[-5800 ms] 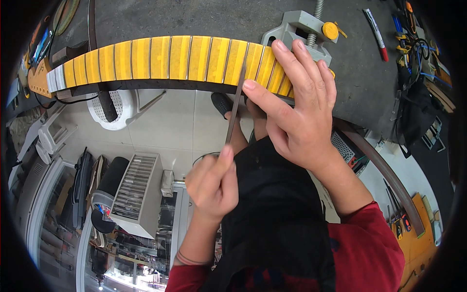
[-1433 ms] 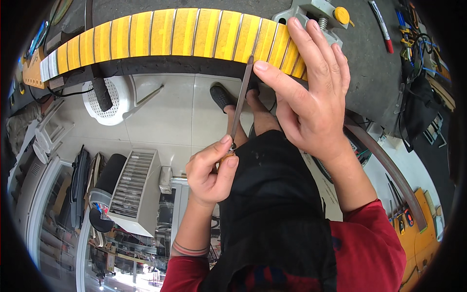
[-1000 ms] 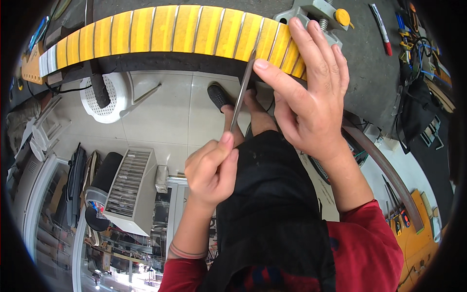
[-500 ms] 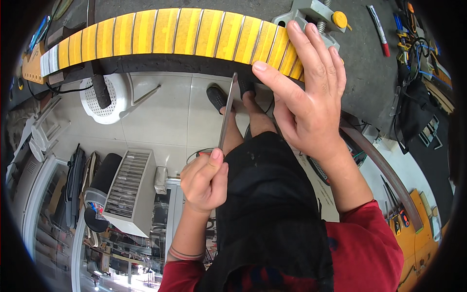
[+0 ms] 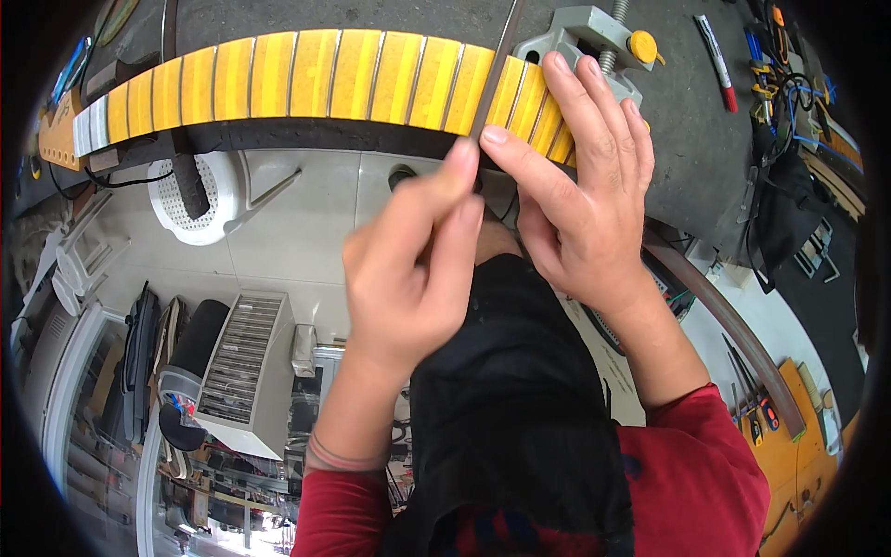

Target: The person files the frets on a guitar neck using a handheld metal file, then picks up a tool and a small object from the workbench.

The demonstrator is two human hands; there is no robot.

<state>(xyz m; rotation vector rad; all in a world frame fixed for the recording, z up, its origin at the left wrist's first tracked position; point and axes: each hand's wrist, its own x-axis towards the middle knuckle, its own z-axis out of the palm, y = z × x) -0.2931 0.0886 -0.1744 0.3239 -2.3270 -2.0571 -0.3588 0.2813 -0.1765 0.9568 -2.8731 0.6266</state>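
A guitar neck (image 5: 316, 79) lies across the bench at the far side, its fretboard masked with yellow tape between bare metal frets. White tape covers the end near its tan headstock (image 5: 61, 139) on the left. My left hand (image 5: 404, 260), slightly blurred, is closed round the near end of a slim metal file (image 5: 497, 67). The file lies across the neck, roughly in line with the frets. My right hand (image 5: 599, 204) rests with fingers stretched over the neck's right end, its thumb and index finger spread and the thumb tip close beside the file.
A grey metal clamp (image 5: 575, 35) with a yellow knob sits behind the neck's right end. A red-capped marker (image 5: 715, 63) lies right of it. Pliers and cables crowd the far right edge. Below the bench stand a white stool (image 5: 209, 200) and a drawer cabinet (image 5: 243, 371).
My left hand has moved up and right, bringing the file from in front of the bench edge onto the neck. My right hand has stayed nearly in place.
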